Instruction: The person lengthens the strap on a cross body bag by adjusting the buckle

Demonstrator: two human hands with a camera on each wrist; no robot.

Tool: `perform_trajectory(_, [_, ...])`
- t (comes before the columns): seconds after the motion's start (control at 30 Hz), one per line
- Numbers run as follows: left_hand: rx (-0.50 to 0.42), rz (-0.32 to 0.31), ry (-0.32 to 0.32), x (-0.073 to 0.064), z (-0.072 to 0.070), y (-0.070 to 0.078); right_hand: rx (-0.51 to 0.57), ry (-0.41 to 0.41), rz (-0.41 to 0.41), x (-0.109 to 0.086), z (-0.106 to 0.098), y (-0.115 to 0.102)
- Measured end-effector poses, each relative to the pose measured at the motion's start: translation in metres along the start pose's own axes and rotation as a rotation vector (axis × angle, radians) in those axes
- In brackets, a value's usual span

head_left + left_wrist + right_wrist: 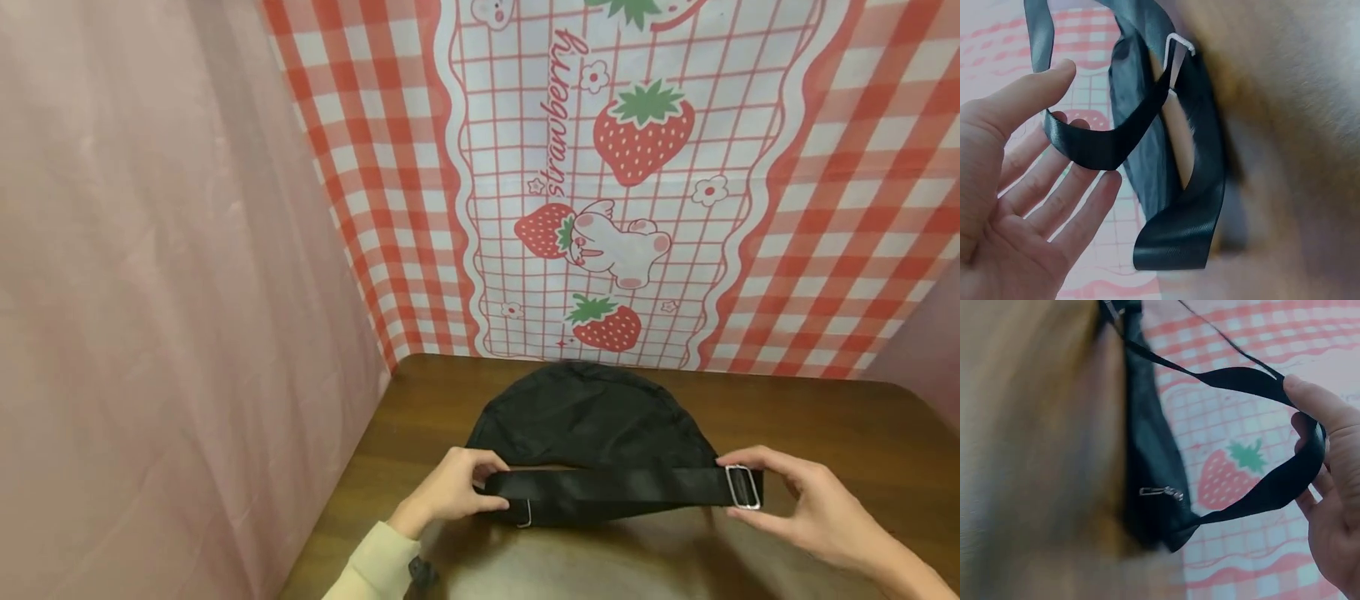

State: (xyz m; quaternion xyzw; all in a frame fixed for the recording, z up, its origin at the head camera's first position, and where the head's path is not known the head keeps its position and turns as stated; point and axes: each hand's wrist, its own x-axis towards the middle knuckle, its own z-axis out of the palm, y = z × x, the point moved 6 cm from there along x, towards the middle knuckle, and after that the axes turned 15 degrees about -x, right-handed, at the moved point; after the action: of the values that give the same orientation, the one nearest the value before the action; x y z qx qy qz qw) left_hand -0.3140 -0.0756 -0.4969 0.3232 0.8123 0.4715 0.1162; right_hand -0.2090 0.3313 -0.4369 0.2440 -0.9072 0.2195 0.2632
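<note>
A black half-moon fabric bag (592, 417) rests on the brown table, its curved side toward the wall. Across its near side runs a wide black strap (622, 486), stretched between both hands. My left hand (453, 485) holds the strap's left end between thumb and fingers; the strap loops over the fingers in the left wrist view. At the other end, my right hand (813, 504) grips the strap beside a silver slider buckle (729, 486). A second metal ring (529, 513) hangs near the left hand. The right wrist view shows a zipper pull (1157, 491) on the bag.
The wooden table (420, 408) meets a wall hung with a strawberry-print checked cloth (517, 275). A pink curtain (172, 292) hangs along the left side. A small dark object (422, 573) shows beside the left sleeve.
</note>
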Motion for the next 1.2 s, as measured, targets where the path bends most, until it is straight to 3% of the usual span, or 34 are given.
perform_trajectory(0.13, [0.008,-0.002,-0.012,0.005,0.001,0.002,0.095,0.01,-0.025,0.023,-0.007,-0.004])
perform_trajectory(0.23, [0.016,0.013,-0.045,0.011,0.011,0.004,0.142,0.012,-0.048,0.041,-0.007,-0.01])
perform_trajectory(0.33, [0.032,0.062,-0.052,0.019,0.022,0.016,0.151,0.016,-0.058,0.06,-0.005,-0.019])
perform_trajectory(0.47, [0.007,0.17,0.024,0.037,0.033,0.05,0.112,0.009,-0.032,0.082,0.0,-0.028])
perform_trajectory(0.63, [-0.113,0.338,0.134,0.061,0.045,0.102,0.075,0.009,0.023,0.098,0.005,-0.032])
perform_trajectory(0.73, [-0.152,0.378,0.155,0.075,0.053,0.121,0.073,0.004,0.029,0.102,0.006,-0.033])
perform_trajectory(0.93, [-0.203,0.402,0.201,0.092,0.064,0.127,0.132,-0.013,0.011,0.106,0.009,-0.036])
perform_trajectory(1.2, [-0.142,0.399,0.202,0.093,0.068,0.132,0.166,-0.053,-0.033,0.096,0.01,-0.036])
